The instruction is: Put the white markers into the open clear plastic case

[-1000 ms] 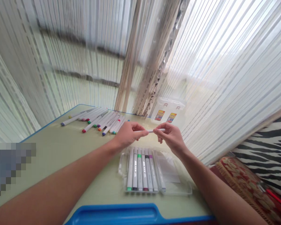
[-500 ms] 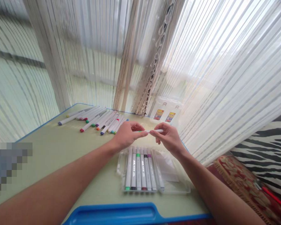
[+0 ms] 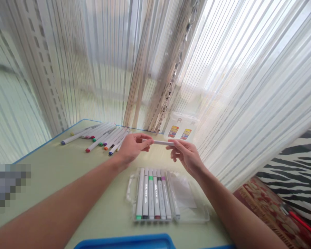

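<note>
Between my two hands a white marker (image 3: 162,142) is held level above the table. My left hand (image 3: 134,147) pinches its left end, and my right hand (image 3: 185,152) grips the right end with thumb and fingers. Just below and nearer to me lies an open clear plastic case (image 3: 202,218) with several white markers (image 3: 153,193) side by side in its left half. Some have green, black, red or purple ends. Beyond my left hand, a loose pile of markers (image 3: 98,136) with coloured caps rests on the table.
The pale green table (image 3: 49,180) has a blue rim and a blue tray (image 3: 124,242) at its near edge. A second clear case (image 3: 181,126) with two labels stands at the back, before string curtains (image 3: 106,69). Zebra-striped fabric (image 3: 295,169) lies to the right.
My hands have moved apart along the marker, so more of its white barrel shows between them. The camera view has tilted slightly, shifting the table lower.
</note>
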Demonstrator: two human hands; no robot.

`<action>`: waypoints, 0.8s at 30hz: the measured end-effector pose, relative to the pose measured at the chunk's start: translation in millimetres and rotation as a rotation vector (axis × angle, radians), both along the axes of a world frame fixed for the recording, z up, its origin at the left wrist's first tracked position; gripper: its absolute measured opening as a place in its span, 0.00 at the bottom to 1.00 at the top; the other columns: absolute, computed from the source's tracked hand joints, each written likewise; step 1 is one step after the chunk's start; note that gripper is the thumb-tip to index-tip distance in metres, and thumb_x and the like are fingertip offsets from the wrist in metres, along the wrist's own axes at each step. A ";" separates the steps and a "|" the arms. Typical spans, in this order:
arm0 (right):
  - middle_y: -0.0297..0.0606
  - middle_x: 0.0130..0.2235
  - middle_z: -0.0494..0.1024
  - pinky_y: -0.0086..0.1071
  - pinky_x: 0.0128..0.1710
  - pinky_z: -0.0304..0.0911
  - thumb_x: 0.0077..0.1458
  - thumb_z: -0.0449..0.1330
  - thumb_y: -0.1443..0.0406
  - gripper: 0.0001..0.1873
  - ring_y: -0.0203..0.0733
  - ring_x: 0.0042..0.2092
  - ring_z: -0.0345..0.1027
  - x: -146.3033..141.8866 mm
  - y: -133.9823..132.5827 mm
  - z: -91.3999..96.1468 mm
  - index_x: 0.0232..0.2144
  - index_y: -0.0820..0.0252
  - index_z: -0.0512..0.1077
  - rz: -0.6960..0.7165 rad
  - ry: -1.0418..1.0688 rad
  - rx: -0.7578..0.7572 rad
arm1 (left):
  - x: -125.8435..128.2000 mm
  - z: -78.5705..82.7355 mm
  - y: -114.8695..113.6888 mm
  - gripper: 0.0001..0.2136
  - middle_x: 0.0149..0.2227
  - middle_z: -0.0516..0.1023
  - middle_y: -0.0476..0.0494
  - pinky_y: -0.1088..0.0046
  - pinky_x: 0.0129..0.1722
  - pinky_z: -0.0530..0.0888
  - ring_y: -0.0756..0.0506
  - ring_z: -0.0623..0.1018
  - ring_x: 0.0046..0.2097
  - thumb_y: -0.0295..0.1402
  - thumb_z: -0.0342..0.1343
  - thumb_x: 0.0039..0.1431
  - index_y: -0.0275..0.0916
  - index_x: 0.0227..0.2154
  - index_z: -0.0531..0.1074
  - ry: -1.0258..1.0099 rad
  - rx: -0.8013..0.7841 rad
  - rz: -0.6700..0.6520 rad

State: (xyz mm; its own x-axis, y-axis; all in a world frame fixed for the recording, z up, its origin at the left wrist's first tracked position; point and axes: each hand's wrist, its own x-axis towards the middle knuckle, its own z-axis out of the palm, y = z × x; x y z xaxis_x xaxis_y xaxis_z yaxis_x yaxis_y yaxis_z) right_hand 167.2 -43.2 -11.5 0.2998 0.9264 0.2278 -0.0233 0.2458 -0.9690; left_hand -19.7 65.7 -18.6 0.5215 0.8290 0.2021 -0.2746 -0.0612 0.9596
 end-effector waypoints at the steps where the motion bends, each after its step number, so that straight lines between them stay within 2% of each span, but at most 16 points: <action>1: 0.43 0.32 0.82 0.26 0.18 0.61 0.52 0.67 0.55 0.17 0.34 0.22 0.69 0.9 0.6 0.5 0.38 0.63 0.80 -0.011 0.022 -0.001 | 0.3 0.5 0.0 0.16 0.25 0.78 0.46 0.73 0.31 0.74 0.51 0.75 0.26 0.37 0.71 0.43 0.31 0.32 0.79 -0.048 -0.042 -0.017; 6: 0.43 0.31 0.82 0.25 0.17 0.59 0.50 0.69 0.56 0.17 0.33 0.21 0.68 5.1 3.5 4.5 0.37 0.64 0.80 -0.049 0.115 0.003 | 0.4 7.4 -2.1 0.11 0.31 0.81 0.41 0.75 0.32 0.76 0.49 0.80 0.30 0.32 0.65 0.53 0.30 0.38 0.79 -0.169 -0.195 -0.128; 10: 0.41 0.28 0.80 0.25 0.17 0.57 0.47 0.70 0.57 0.17 0.32 0.20 0.66 7.4 4.2 7.5 0.35 0.65 0.79 -0.083 0.178 0.000 | -0.8 10.0 -3.2 0.09 0.32 0.82 0.37 0.75 0.33 0.77 0.46 0.82 0.33 0.29 0.60 0.59 0.29 0.40 0.79 -0.167 -0.218 -0.204; 15: 0.39 0.26 0.79 0.25 0.17 0.58 0.47 0.70 0.59 0.14 0.31 0.20 0.64 8.9 4.5 8.8 0.34 0.65 0.79 -0.106 0.224 -0.012 | -1.1 8.5 -5.6 0.12 0.35 0.83 0.35 0.71 0.37 0.79 0.44 0.83 0.37 0.32 0.62 0.58 0.29 0.42 0.78 -0.145 -0.157 -0.254; 19: 0.38 0.24 0.78 0.26 0.17 0.58 0.47 0.69 0.61 0.12 0.32 0.19 0.63 8.6 4.9 9.4 0.32 0.64 0.79 -0.151 0.250 -0.024 | 0.4 6.8 -8.3 0.17 0.34 0.83 0.35 0.67 0.37 0.81 0.44 0.83 0.33 0.37 0.65 0.54 0.28 0.42 0.77 -0.086 -0.105 -0.231; 24: 0.38 0.24 0.77 0.25 0.17 0.58 0.48 0.69 0.61 0.12 0.32 0.19 0.64 8.2 4.5 10.0 0.32 0.64 0.78 -0.164 0.257 -0.034 | 1.3 6.3 -8.9 0.20 0.33 0.83 0.36 0.69 0.36 0.81 0.46 0.82 0.31 0.38 0.69 0.49 0.28 0.40 0.78 -0.075 -0.070 -0.237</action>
